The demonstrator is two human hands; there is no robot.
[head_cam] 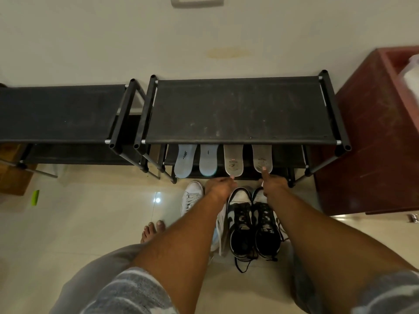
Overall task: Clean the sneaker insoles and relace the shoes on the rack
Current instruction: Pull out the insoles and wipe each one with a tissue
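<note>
Four insoles [208, 160] lie on the rack [238, 109], on its lower shelf, mid-frame. The left hand [223, 185] and right hand [273, 183] touch the grey two; grip unclear. Sneakers [254, 223] wait on the floor [90, 223] below, so refitting and relacing likely remain.

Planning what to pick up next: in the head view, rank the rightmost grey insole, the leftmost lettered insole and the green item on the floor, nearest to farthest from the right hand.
1. Rightmost grey insole: on the lower shelf, touching the right hand.
2. Leftmost lettered insole: same shelf, left end of the row.
3. Green item: on the floor, far left.
</note>
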